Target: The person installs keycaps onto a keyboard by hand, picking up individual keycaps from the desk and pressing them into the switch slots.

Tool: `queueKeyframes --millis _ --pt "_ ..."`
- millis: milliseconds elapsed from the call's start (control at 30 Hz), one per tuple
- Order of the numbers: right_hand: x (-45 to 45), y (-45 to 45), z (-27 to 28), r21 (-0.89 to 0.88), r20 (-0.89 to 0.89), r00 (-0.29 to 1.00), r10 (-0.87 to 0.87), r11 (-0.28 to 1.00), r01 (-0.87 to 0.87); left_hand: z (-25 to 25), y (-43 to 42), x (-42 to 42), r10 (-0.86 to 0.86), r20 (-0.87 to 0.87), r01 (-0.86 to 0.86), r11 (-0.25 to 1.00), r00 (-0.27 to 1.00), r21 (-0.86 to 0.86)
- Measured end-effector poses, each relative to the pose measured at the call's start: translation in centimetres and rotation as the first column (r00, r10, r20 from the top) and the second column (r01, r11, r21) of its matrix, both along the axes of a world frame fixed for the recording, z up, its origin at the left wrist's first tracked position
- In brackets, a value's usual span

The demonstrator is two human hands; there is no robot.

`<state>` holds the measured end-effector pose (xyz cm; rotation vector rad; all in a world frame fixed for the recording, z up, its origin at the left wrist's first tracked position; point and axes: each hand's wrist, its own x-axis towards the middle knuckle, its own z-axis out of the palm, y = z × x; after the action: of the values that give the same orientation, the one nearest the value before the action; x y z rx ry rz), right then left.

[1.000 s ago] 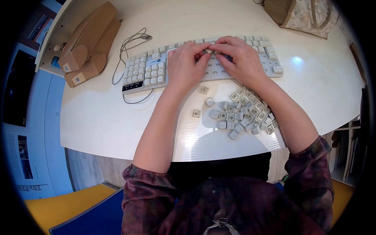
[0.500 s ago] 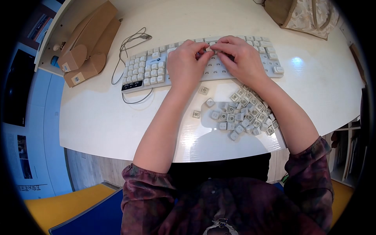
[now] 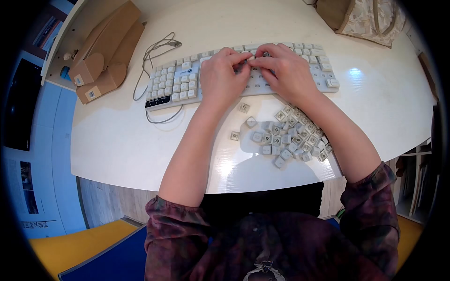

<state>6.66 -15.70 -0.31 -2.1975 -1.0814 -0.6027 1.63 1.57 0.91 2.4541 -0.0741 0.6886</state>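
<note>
A whitish keyboard (image 3: 262,88) lies turned round on the desk, its number pad on the left. Many key positions in its middle and right are bare. Over its middle, my left hand (image 3: 224,75) and my right hand (image 3: 291,75) meet at the fingertips. A small pale keycap (image 3: 251,59) shows between them, with the fingers of both hands closed about it. My fingers partly cover the keycap and the key rows beneath. Loose keycaps (image 3: 290,133) are heaped beside my right forearm, some upside down with their undersides showing.
A white desk (image 3: 122,150) carries everything, its front edge near my body. Brown cardboard pieces (image 3: 105,51) stand at the back left, beside a grey cable (image 3: 151,54). A patterned bag (image 3: 365,21) sits at the back right. A few stray keycaps (image 3: 243,108) lie apart from the heap.
My right hand has shifted slightly to the right, its fingers bending differently. My left index finger now reaches further over the keycap. Keyboard and heap stay in place.
</note>
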Motion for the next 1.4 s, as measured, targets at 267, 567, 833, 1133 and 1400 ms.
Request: queueKeyframes --millis 267,567,833,1133,1400 --pt "0.1 0.1 -0.5 0.158 -0.048 0.999 0.020 0.987 -0.012 0.6 -0.1 -0.5 -0.020 -0.020 0.020 1.000 1.000 0.001" --pt "0.0 0.2 -0.3 0.102 0.040 0.999 0.003 0.995 -0.007 -0.4 -0.2 0.0 0.032 0.057 -0.033 0.999 0.998 0.017" --pt "-0.2 0.2 0.0 0.095 0.043 0.999 -0.006 0.995 0.001 -0.1 -0.1 0.0 0.030 -0.019 -0.030 1.000 0.999 -0.006" --pt "0.0 0.1 -0.2 0.094 0.048 0.999 0.009 0.995 -0.013 0.1 -0.1 -0.2 0.005 -0.019 -0.005 1.000 1.000 0.004" --pt "0.0 0.2 -0.3 0.081 0.067 0.998 -0.005 0.997 -0.001 -0.2 0.0 0.0 0.011 0.041 -0.010 1.000 0.999 -0.015"
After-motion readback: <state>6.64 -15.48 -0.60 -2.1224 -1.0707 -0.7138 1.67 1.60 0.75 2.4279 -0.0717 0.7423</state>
